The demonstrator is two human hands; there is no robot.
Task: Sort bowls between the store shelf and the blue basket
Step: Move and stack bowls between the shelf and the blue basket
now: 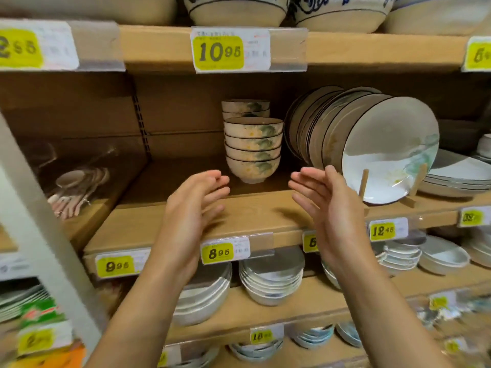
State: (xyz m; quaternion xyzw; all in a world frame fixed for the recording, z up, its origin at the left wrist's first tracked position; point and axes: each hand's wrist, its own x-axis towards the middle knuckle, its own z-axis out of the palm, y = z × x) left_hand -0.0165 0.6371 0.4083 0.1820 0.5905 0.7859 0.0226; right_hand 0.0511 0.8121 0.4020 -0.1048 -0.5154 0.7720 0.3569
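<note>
1. Left hand (191,208) and right hand (329,205): fingers relaxed, empty, either side of the bowl stack (253,150) on the shelf (252,216).
2. Risk: the tall stack may topple if gripped low; the right hand could knock the leaning plates (385,150).

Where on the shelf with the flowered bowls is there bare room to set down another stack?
Widest bare patch: the shelf board left of the bowl stack, reaching toward the spoons. The front strip before the stack is bare, under the left hand and right hand. Right of the stack is crowded: leaning plates stand close, leaving a narrow gap.
</note>
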